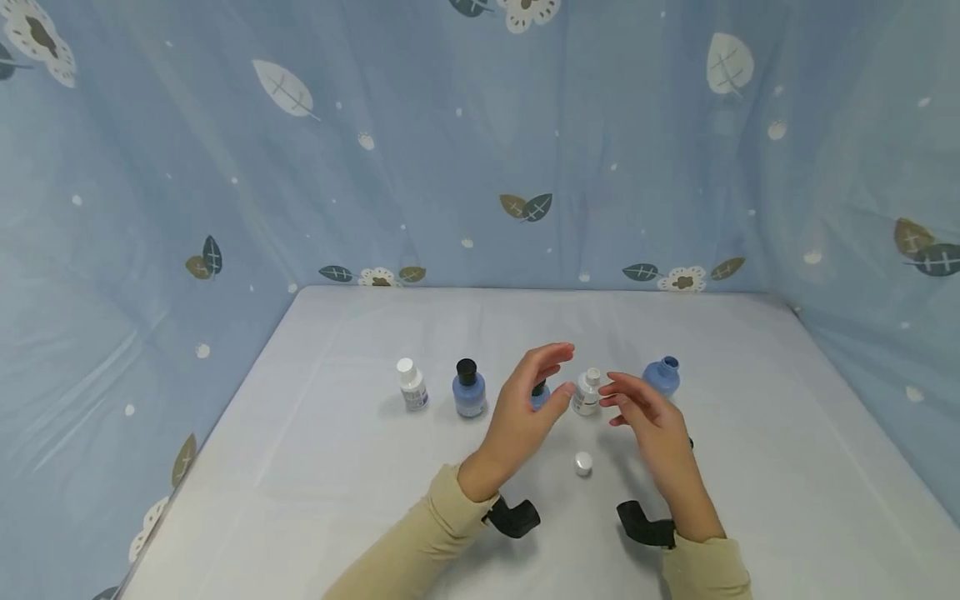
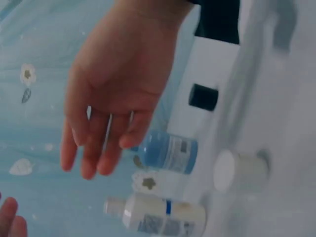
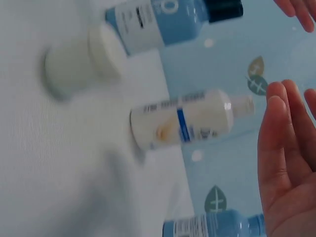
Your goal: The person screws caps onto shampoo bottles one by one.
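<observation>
Both hands hover over the table holding nothing, one on each side of a small white bottle [image 1: 586, 400] whose neck is uncapped. The left hand [image 1: 517, 421] has loosely curved fingers and a thumb held apart. It partly hides a blue bottle [image 1: 539, 398] with a black cap. The right hand [image 1: 651, 423] is also loosely bent, fingertips close beside the white bottle in the head view; its palm faces the left wrist camera. A white cap [image 1: 583, 464] lies on the table in front of the white bottle. Behind the right hand stands an uncapped blue bottle [image 1: 662, 377].
Farther left stand a white-capped bottle [image 1: 412, 385] and a blue bottle [image 1: 469, 390] with a black cap. A loose black cap [image 2: 203, 97] lies near the right wrist. The white table [image 1: 300, 433] meets a blue patterned curtain [image 1: 420, 167] at its back and sides.
</observation>
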The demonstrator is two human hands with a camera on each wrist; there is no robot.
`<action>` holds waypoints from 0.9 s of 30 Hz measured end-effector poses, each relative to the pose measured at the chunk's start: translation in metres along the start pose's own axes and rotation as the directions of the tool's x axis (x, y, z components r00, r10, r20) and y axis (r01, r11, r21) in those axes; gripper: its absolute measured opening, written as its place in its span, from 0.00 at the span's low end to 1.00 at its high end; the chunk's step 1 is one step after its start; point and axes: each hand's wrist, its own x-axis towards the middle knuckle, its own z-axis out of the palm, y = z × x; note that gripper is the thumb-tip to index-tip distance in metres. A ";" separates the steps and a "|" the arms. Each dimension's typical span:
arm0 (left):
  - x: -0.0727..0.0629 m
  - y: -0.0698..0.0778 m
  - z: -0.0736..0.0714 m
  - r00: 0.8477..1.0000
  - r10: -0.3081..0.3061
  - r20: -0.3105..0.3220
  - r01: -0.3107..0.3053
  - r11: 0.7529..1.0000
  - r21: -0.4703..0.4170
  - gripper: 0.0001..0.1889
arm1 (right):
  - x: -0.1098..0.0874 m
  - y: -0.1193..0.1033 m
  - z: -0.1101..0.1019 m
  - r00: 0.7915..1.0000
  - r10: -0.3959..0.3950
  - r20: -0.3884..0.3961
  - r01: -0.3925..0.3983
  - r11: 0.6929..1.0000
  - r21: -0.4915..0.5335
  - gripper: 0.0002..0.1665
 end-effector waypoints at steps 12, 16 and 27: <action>0.011 -0.025 0.041 0.945 -0.324 0.031 0.325 0.946 -0.011 0.26 | -0.002 0.015 -0.014 0.983 0.120 0.140 -0.116 0.993 -0.034 0.17; 0.006 -0.054 0.056 0.930 -0.367 0.018 0.367 0.930 -0.004 0.26 | -0.008 0.018 -0.014 0.977 0.131 0.171 -0.125 0.991 -0.048 0.16; -0.002 -0.083 0.072 0.869 -0.494 0.003 0.494 0.868 -0.041 0.28 | -0.012 0.024 -0.001 0.928 0.265 0.263 -0.170 0.926 -0.337 0.15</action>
